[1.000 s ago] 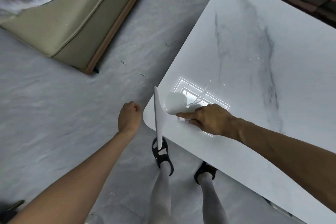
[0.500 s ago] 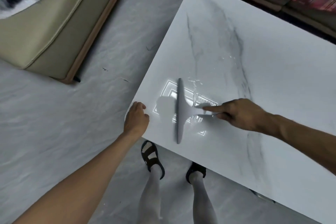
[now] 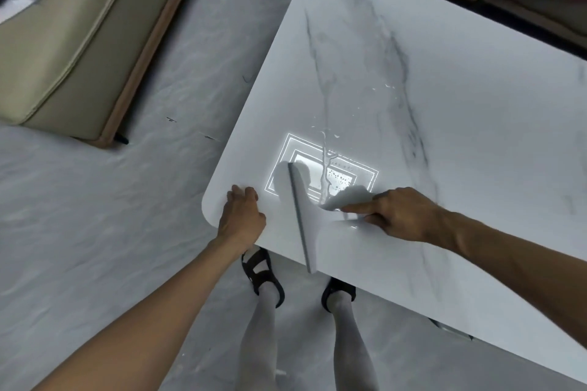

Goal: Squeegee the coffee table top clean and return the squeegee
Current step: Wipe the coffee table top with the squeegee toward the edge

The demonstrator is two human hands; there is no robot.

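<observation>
The right hand (image 3: 401, 216) grips the handle of the squeegee (image 3: 312, 222), index finger extended. The left hand (image 3: 241, 216) rests on the corner of the bench (image 3: 476, 105), fingers loosely curled, holding nothing. The squeegee lies on the bench between the hands, and its blade reaches the bench's near edge. Water streaks (image 3: 324, 168) lie on the bench beside the blade.

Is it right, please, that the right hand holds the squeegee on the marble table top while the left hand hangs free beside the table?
Not quite. The left hand does not hang free: it rests on the near corner of the table top, as the head view shows. The right hand does hold the squeegee on the marble top.
</observation>
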